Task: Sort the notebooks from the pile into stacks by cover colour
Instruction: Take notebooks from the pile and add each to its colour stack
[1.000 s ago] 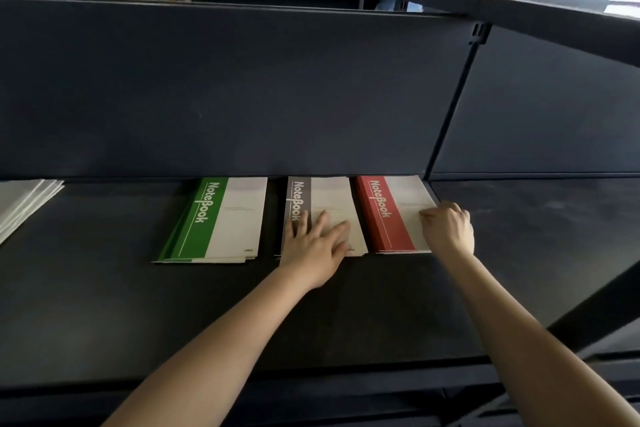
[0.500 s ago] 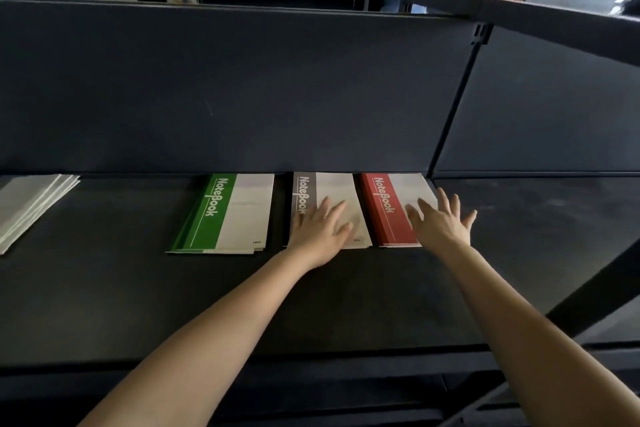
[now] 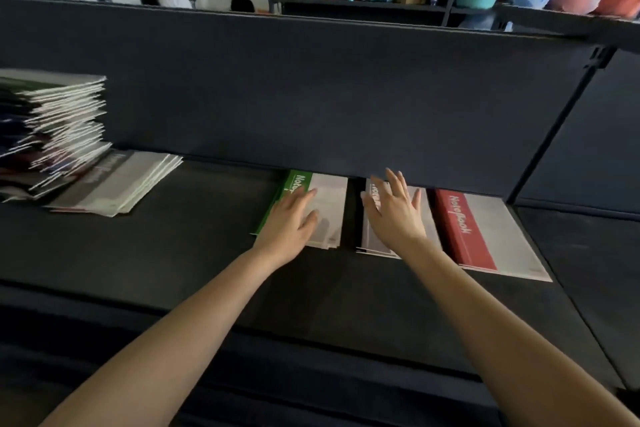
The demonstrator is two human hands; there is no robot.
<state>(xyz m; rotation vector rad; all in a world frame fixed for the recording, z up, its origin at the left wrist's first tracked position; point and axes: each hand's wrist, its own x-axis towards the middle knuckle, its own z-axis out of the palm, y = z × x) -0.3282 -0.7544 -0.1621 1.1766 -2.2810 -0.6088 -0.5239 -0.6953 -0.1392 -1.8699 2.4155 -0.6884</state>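
Three sorted stacks lie side by side along the foot of the dark back panel, each with its "NoteBook" spine band to the left: one green stack, one grey stack and one red stack. How many notebooks each holds cannot be counted, since only the top covers and a few page edges show.

Two bare hands reach over them. The left hand lies flat on the green stack, fingers straight and close together. The right hand is over the grey stack with its fingers spread wide and holding nothing (whether the palm actually presses the cover cannot be told). The red stack is untouched, just right of the right wrist.

Well apart to the left on the dark shelf stands the tall unsorted pile, blurred, with a lower fanned batch of pale covers leaning out from its base.
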